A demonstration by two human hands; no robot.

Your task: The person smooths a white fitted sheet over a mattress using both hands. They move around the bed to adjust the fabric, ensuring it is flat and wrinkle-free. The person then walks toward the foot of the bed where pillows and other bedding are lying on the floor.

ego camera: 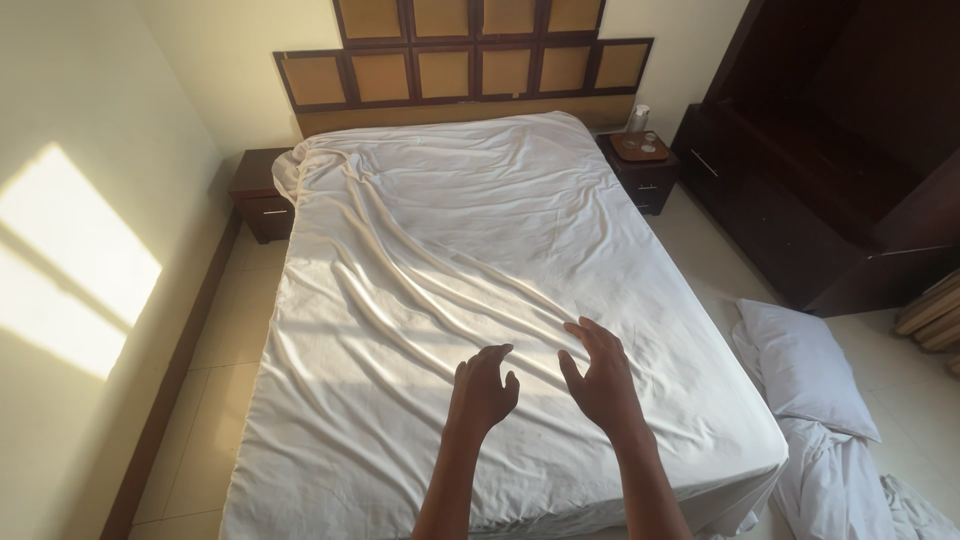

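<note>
Over the near end of the bed (250, 500), both of the person's bare hands are held out side by side, close together but not touching each other. The left hand (484, 388) has its fingers (494, 352) spread and curled downward, gripping nothing; it hangs just above the white sheet (450, 220), and whether the fingertips touch the cloth cannot be told. The right hand (600, 375) is likewise open, fingers loosely parted and bent, thumb set toward the left hand, holding nothing, and it sits just over the same stretch of sheet.

The white sheet covers the whole mattress from the foot up to the wooden headboard (460, 62), which is made of square tan panels in a dark frame. The sheet is wrinkled, with long creases running slantwise from the far left corner down toward the hands, and it is bunched at the far left corner. Its edges hang down over the near and side edges of the bed.

On the far left of the bed stands a dark nightstand (258, 195); on the far right stands another nightstand (645, 172) carrying a tray with glasses. On the tiled floor (225, 330) to the right of the bed lies a white pillow (805, 368), with a heap of white bedding (835, 490) just beside it. A dark wooden cabinet (800, 190) stands along the right wall, and a patch of sunlight falls on the left wall.
</note>
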